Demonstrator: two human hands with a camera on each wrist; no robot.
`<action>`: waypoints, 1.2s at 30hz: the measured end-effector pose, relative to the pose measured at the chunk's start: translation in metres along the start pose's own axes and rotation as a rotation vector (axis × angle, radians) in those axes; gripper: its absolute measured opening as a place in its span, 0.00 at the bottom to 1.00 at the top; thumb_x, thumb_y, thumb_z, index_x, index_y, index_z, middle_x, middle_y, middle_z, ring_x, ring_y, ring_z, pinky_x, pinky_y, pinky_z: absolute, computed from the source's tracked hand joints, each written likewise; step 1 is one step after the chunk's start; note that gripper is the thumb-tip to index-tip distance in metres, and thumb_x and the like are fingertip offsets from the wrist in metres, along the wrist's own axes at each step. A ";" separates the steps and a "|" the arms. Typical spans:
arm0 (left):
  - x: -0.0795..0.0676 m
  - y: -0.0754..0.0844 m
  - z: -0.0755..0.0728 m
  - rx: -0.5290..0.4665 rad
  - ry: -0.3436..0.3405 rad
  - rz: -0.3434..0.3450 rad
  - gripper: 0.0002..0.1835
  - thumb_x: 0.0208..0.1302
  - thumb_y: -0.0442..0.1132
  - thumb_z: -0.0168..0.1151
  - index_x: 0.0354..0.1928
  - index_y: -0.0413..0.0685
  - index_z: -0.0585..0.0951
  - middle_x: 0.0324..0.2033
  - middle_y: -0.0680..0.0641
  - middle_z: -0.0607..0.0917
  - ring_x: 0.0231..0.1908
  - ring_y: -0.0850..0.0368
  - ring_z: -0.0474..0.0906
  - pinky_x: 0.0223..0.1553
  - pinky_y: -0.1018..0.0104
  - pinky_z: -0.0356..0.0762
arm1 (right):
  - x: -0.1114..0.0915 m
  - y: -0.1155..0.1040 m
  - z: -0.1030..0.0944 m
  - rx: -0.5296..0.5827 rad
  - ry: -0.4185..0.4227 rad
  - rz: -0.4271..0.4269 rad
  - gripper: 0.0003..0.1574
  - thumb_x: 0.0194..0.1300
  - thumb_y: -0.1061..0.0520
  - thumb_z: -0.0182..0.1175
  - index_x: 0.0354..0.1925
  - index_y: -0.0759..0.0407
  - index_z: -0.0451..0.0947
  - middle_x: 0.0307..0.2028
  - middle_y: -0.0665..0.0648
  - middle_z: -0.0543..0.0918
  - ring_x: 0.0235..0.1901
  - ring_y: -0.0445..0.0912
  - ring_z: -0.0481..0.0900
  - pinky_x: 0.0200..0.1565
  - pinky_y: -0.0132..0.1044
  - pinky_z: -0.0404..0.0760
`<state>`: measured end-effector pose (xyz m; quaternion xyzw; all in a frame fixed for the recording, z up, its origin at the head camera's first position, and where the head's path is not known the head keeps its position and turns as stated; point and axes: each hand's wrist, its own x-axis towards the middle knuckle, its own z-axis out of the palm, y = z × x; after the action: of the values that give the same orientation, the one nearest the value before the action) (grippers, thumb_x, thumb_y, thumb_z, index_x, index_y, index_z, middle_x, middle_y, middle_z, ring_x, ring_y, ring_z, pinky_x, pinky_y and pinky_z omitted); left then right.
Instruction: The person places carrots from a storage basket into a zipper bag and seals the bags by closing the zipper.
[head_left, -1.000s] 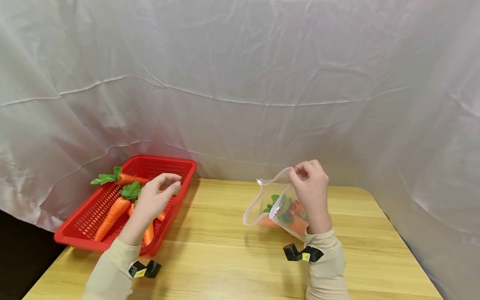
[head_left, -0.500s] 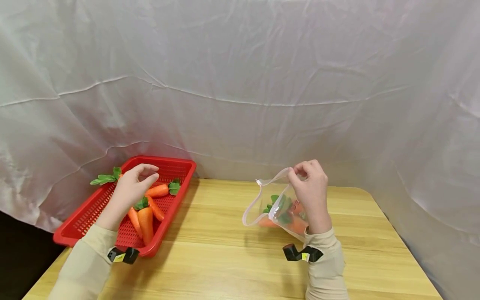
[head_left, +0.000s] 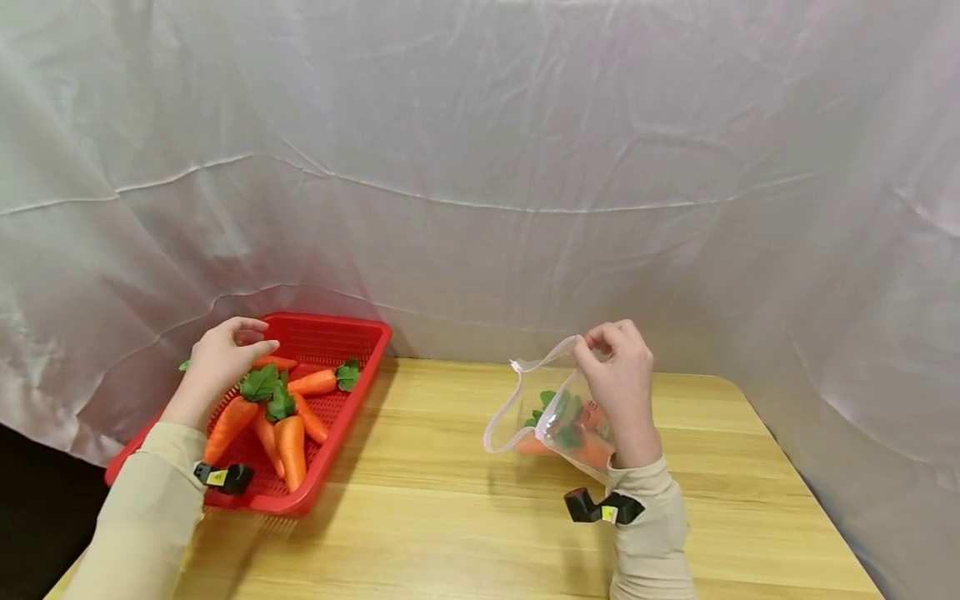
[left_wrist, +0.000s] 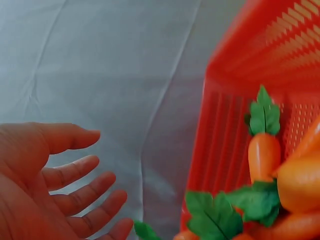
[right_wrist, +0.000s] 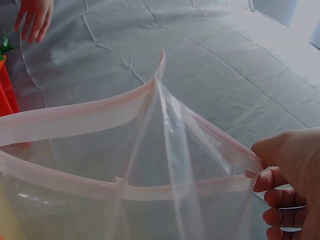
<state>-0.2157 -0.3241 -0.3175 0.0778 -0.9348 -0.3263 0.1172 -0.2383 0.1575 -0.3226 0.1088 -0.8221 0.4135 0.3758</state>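
Note:
In the head view my left hand [head_left: 216, 364] hovers over the left part of a red plastic basket [head_left: 321, 460], its fingers bent loosely and holding nothing. Several orange carrots [head_left: 290, 450] with green leaves lie inside. Leaves of one poke out past the hand, which covers part of that carrot. The left wrist view shows the fingers [left_wrist: 85, 200] spread beside the basket wall. My right hand [head_left: 624, 392] pinches the upper corner of a clear zip bag [right_wrist: 65, 120] with a pale pink edge. The bag's mouth gapes to the left, and carrots [head_left: 596, 450] show through its side.
A light wood table [head_left: 450, 508] bears the basket at left and the bag at right. Behind them hangs a pale grey cloth [head_left: 480, 208]. Black cameras [head_left: 603, 506] sit on both wrists.
My left hand has moved left across the basket, from near its right side to its left side, uncovering the carrots in the middle. The right hand and bag have stayed almost still.

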 end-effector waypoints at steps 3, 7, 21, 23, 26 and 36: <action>0.005 -0.011 -0.002 0.014 -0.042 -0.038 0.30 0.67 0.50 0.59 0.62 0.34 0.69 0.56 0.28 0.76 0.50 0.34 0.74 0.43 0.52 0.77 | 0.000 0.000 0.000 -0.004 0.007 -0.006 0.10 0.57 0.62 0.64 0.22 0.65 0.77 0.29 0.61 0.75 0.31 0.50 0.74 0.37 0.27 0.67; 0.008 -0.027 -0.004 0.027 -0.112 -0.081 0.34 0.66 0.49 0.60 0.64 0.31 0.65 0.57 0.26 0.73 0.51 0.33 0.72 0.50 0.43 0.75 | 0.000 0.000 -0.001 0.002 0.006 -0.008 0.10 0.57 0.62 0.64 0.22 0.65 0.76 0.29 0.61 0.75 0.31 0.50 0.74 0.37 0.30 0.68; 0.016 -0.073 0.000 -0.145 -0.402 -0.144 0.31 0.65 0.44 0.61 0.62 0.31 0.67 0.49 0.39 0.79 0.45 0.47 0.75 0.48 0.56 0.78 | 0.000 0.001 -0.001 -0.005 0.001 -0.002 0.10 0.57 0.62 0.65 0.22 0.64 0.77 0.29 0.61 0.75 0.31 0.50 0.74 0.37 0.27 0.67; 0.016 -0.080 0.002 -0.227 -0.453 -0.163 0.27 0.63 0.42 0.61 0.60 0.35 0.69 0.46 0.49 0.79 0.45 0.53 0.74 0.45 0.61 0.77 | 0.000 0.000 0.000 -0.005 -0.001 -0.006 0.10 0.57 0.61 0.65 0.22 0.64 0.77 0.29 0.60 0.75 0.31 0.49 0.74 0.37 0.28 0.67; 0.014 -0.091 0.007 -0.268 -0.490 -0.124 0.30 0.60 0.40 0.66 0.64 0.44 0.71 0.48 0.56 0.79 0.47 0.59 0.73 0.45 0.66 0.78 | 0.000 0.000 0.001 -0.004 -0.011 -0.011 0.10 0.57 0.61 0.65 0.22 0.64 0.76 0.29 0.60 0.75 0.31 0.49 0.74 0.37 0.30 0.69; 0.054 -0.171 0.034 -0.408 -0.675 0.318 0.42 0.54 0.30 0.67 0.72 0.49 0.63 0.59 0.64 0.79 0.54 0.81 0.70 0.48 0.82 0.70 | -0.001 0.001 0.003 0.017 -0.006 -0.016 0.10 0.56 0.62 0.65 0.22 0.64 0.76 0.28 0.59 0.74 0.31 0.48 0.74 0.36 0.24 0.68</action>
<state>-0.2652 -0.4482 -0.4413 -0.2033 -0.8374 -0.4896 -0.1334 -0.2398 0.1562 -0.3246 0.1200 -0.8188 0.4171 0.3758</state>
